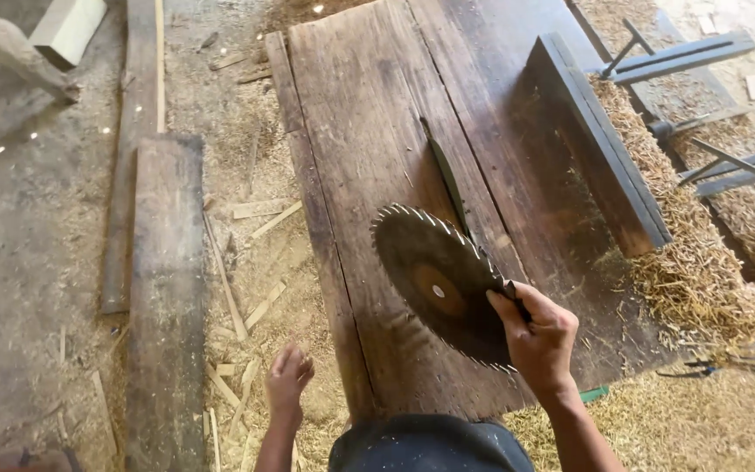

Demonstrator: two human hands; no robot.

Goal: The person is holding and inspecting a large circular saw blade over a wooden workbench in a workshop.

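A round, rusty circular saw blade (pixel 430 275) with pointed teeth is held up over a dark wooden saw table (pixel 369 114). My right hand (pixel 536 336) grips the blade's near right edge, thumb on its face. A narrow slot (pixel 446 175) runs along the table top just beyond the blade. My left hand (pixel 288 376) hangs loose to the left of the table, over the floor, fingers curled slightly and holding nothing.
A dark wooden fence board (pixel 600 140) stands on edge at the table's right, with a heap of wood shavings (pixel 692 262) behind it. Metal clamps (pixel 701 61) lie far right. A long plank (pixel 166 297) and wood offcuts lie on the sawdust-covered floor at left.
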